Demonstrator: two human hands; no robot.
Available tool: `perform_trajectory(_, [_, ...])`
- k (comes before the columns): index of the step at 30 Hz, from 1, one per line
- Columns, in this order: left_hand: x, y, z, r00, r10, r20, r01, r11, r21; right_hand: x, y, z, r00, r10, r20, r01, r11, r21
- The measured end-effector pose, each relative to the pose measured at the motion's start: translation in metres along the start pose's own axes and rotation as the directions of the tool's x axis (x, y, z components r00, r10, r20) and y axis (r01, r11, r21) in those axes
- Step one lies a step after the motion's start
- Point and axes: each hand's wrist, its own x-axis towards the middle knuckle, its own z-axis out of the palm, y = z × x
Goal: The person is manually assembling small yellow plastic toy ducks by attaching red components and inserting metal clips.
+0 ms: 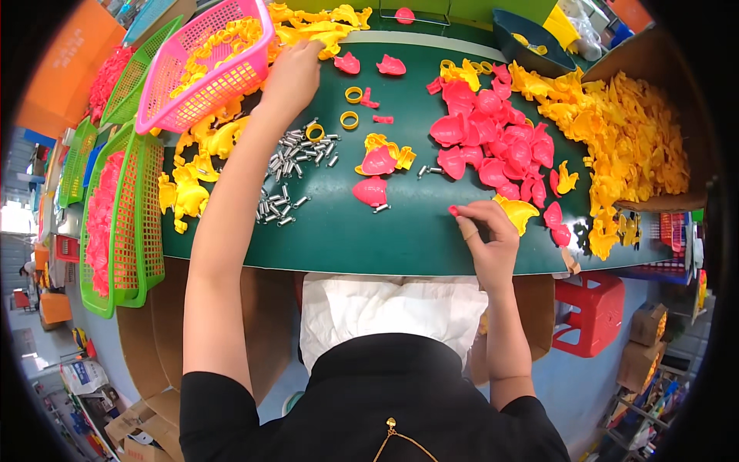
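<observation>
My left hand reaches to the far side of the table, its fingers curled onto a yellow plastic piece in a heap of like ones; the fingertips are partly hidden. Over the near right part, my right hand pinches a small pink plastic piece between thumb and forefinger. A yellow curved piece shows just behind its knuckles; whether the hand touches it I cannot tell. Between the hands lie a pink shell on a yellow piece, another pink shell, yellow rings and small metal springs.
A pink basket of yellow rings stands at the far left, beside green baskets of pink parts. Pink shells are heaped right of centre. A cardboard box at the right spills yellow pieces. A red stool stands below.
</observation>
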Motion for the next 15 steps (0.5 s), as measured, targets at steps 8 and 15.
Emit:
perform_trajectory(8, [0.016, 0.01, 0.003, 0.989, 0.055, -0.139, -0.026, 0.979, 0.202, -0.002, 0.007, -0.003, 0.999, 0.001, 0.05, -0.006, 0.996, 0.089])
perform_trajectory(15, [-0.042, 0.027, -0.057, 0.854, -0.336, 0.397, 0.479, 0.207, -0.853, 0.017, 0.012, -0.017, 0.987, 0.093, 0.129, -0.107, 0.989, 0.106])
